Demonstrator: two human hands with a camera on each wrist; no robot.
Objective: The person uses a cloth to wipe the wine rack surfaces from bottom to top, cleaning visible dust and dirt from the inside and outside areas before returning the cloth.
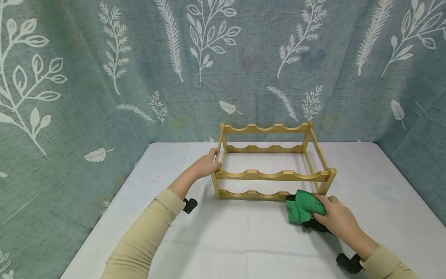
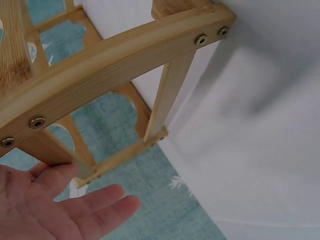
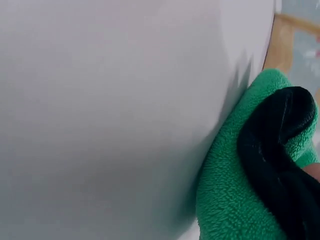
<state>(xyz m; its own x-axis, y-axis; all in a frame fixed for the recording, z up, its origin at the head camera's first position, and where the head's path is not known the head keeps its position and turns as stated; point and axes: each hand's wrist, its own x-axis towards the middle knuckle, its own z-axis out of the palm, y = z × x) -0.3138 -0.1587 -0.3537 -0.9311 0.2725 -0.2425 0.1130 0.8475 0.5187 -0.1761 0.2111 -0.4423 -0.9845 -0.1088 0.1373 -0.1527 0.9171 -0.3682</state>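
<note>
A light wooden rack point(image 1: 271, 176) with wavy, scalloped rails in two tiers stands on the white table. At its left end, my left hand point(image 1: 204, 165) holds the side frame near the upper front corner. In the left wrist view, the fingers point(image 2: 107, 197) reach past a wooden bar and screw heads dot the rack's side point(image 2: 120, 65). My right hand point(image 1: 335, 215) grips a bunched green cloth point(image 1: 303, 205) with black trim against the rack's lower front right corner. Fluffy pile and a black edge of the cloth point(image 3: 230, 195) fill the right wrist view's lower right.
A white cloth point(image 1: 223, 240) with fold lines covers the table. Blue-green curtains point(image 1: 244, 58) with white leaf prints hang behind and at both sides. Black wrist devices point(image 1: 349, 263) sit under both forearms, close above the table.
</note>
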